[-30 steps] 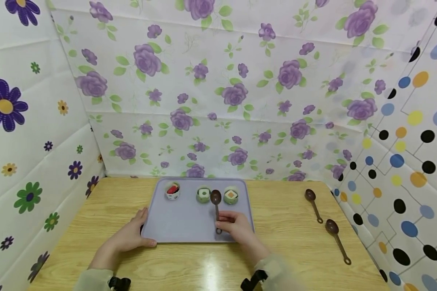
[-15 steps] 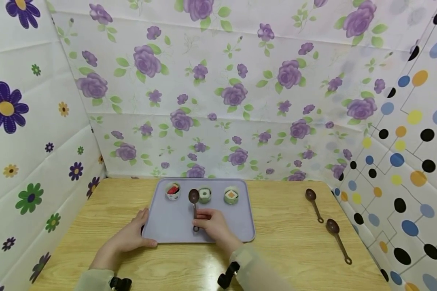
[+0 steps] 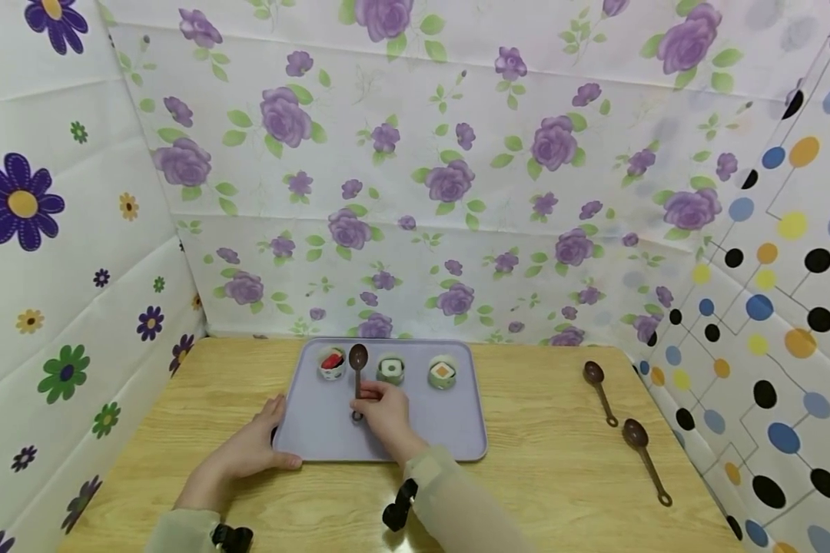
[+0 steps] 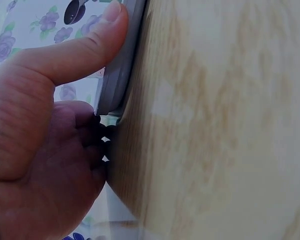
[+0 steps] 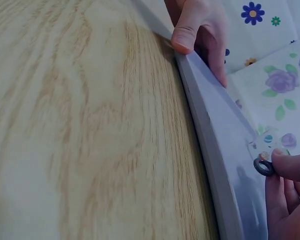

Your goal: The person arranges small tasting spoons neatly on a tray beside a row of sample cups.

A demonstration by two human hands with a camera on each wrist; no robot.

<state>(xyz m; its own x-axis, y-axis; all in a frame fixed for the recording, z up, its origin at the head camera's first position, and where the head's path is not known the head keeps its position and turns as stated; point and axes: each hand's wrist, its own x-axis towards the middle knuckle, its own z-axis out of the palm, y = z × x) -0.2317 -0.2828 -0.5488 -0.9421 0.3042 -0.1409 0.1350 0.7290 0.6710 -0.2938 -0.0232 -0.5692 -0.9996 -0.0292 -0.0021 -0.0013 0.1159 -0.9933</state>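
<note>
My right hand (image 3: 383, 411) pinches the handle of a brown spoon (image 3: 358, 357) above the lilac tray (image 3: 443, 430). The spoon's bowl points toward the back wall. In the right wrist view the ring at its handle end (image 5: 263, 167) shows beside the thumb. My left hand (image 3: 252, 445) rests at the tray's front left corner, thumb along the front edge and fingers by the left side. Along the tray's back stand a small patterned cup with a red top (image 3: 332, 362) and two sushi-like green pieces, one white-topped (image 3: 390, 369), the other with an orange square (image 3: 442, 372).
Two more brown spoons, a farther one (image 3: 598, 392) and a nearer one (image 3: 646, 461), lie on the right of the wooden table (image 3: 539, 438). Flowered cloth (image 3: 415, 192) hangs behind, and dotted cloth (image 3: 768, 369) stands along the right side.
My right hand has carried the spoon left across the tray, from between the two green pieces to between the red-topped cup and the white-topped piece. My left hand stays at the corner.
</note>
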